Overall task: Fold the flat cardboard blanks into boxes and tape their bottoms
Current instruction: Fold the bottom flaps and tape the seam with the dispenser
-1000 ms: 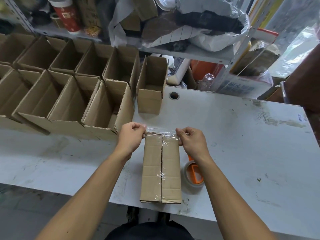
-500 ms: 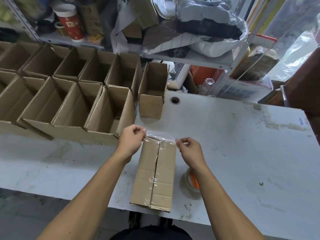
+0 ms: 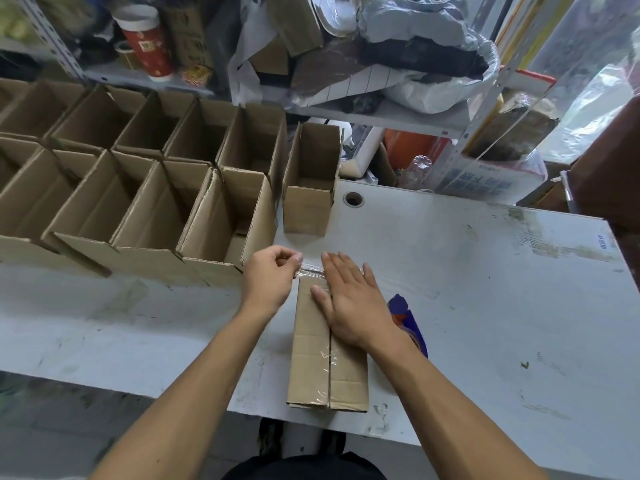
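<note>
A narrow cardboard box lies bottom-up near the table's front edge, with clear tape along its centre seam. A strip of clear tape crosses the box's far end. My left hand pinches the left end of that strip beside the box's far left corner. My right hand lies flat on the far half of the box, fingers straight and pressing the tape down. A tape dispenser with a blue and orange body sits right of the box, partly hidden by my right wrist.
Two rows of open folded boxes fill the table's left side, and one small open box stands behind my hands. The white table has a cable hole. Cluttered shelves stand behind it.
My right hand let go of the tape's right end and now presses flat on the box. The box swung back to lie straight. My left hand still pinches the tape.
</note>
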